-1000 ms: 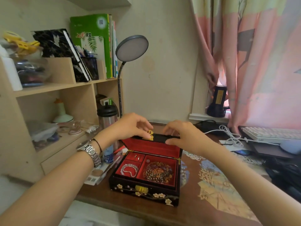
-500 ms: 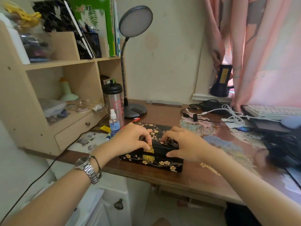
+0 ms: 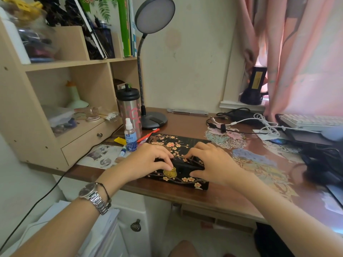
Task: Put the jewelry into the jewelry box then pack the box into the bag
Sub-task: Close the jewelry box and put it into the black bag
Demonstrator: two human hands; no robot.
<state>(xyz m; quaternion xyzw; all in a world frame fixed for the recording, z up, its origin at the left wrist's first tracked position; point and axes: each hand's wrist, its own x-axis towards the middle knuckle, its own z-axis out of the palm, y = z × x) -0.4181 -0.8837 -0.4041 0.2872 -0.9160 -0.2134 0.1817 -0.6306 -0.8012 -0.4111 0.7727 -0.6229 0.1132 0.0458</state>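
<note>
Here the closed jewelry box (image 3: 181,145) sits near the desk (image 3: 213,199) edge.

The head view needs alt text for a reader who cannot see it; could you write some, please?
Two hands rest on a closed black flowered jewelry box on a wooden desk; the left hand pinches its gold clasp, the right hand grips the lid.

green book (image 3: 113,25): Chinese title, cut off, unreadable
spray bottle (image 3: 130,136) label: print too small
tumbler (image 3: 130,110): pink motif, no legible txt
</note>
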